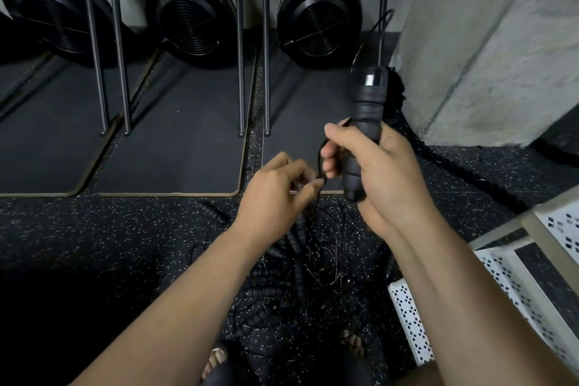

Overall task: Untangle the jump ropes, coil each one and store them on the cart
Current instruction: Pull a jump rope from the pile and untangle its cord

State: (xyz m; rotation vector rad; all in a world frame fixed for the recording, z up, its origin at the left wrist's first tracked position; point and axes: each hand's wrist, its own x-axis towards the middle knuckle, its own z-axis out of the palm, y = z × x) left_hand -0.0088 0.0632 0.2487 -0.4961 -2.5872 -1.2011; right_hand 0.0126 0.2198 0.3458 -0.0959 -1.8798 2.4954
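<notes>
Right hand (pixel 380 172) clamps upright black ribbed jump-rope handle (pixel 363 131), frame centre; left hand (pixel 275 194) pinches its thin black cord (pixel 320 163) just left.

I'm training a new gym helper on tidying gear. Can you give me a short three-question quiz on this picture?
1. True or false: the right hand grips a black jump rope handle upright.
2. What does the left hand pinch? A) a thin black cord B) a towel C) a cart wheel
3. Where does the tangled pile of ropes lie?

Key: 1. True. 2. A. 3. On the speckled floor, between the person's forearms, left of the white perforated cart.
</notes>
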